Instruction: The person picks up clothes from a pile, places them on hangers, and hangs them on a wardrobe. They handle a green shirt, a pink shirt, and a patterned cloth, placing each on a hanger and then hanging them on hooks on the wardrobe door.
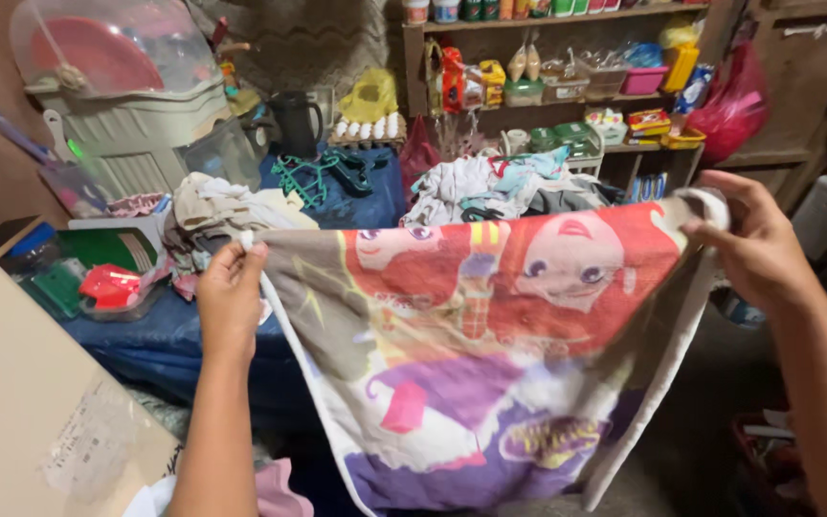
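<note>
Cartoon-print towel (490, 354) stretched between left hand (230, 302), right hand (758, 251), corners pinched.

Small bright snack packets (476, 81) in red and yellow crowd the wooden shelf (567, 19) — a red plastic bag (734, 101) hangs at its right end.

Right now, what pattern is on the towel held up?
A cartoon-character print in red, purple and grey on the towel, white-edged; head view.
</note>
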